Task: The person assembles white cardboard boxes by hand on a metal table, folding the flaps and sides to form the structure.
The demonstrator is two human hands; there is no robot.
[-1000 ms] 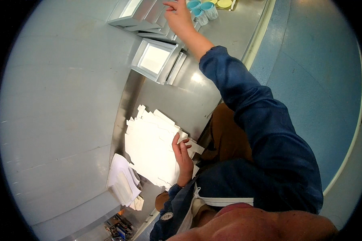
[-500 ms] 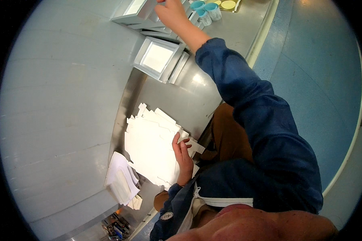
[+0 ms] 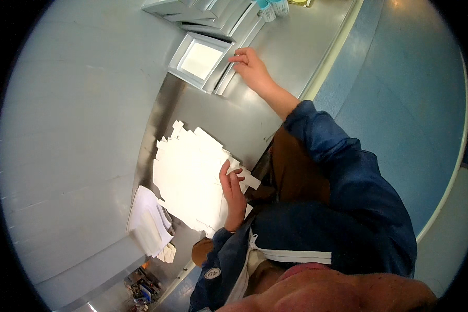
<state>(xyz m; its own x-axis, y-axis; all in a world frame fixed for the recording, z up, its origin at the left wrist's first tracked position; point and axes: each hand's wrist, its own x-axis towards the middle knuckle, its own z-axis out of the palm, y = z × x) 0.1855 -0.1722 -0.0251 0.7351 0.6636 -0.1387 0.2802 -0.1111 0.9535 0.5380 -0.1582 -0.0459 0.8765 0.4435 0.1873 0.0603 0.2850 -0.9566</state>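
My left hand [image 3: 234, 195] rests by the right edge of a pile of flat white card blanks [image 3: 187, 174], its fingers loosely bent and apart, with nothing seen in them. Tabs and uneven edges stick out around the pile. Farther ahead, my right hand [image 3: 252, 68] hovers over the metal table beside a pale grey box [image 3: 176, 66] with a white panel inside. Its fingers are partly bent and spread, close to the box's right side, and no held thing shows. Whether the fingertips touch the box, I cannot tell.
More grey boxes or trays [image 3: 213, 20] stand at the far end of the metal table [image 3: 208, 112]. Beyond are light-blue cups [image 3: 281, 6]. Loose papers [image 3: 150, 221] lie left of the blanks. A pale wall [image 3: 78, 145] borders the left; blue floor [image 3: 400, 104] lies right.
My right hand has come back from the far boxes to the nearer grey box. My left hand stays beside the blanks, and the whole view has shifted slightly.
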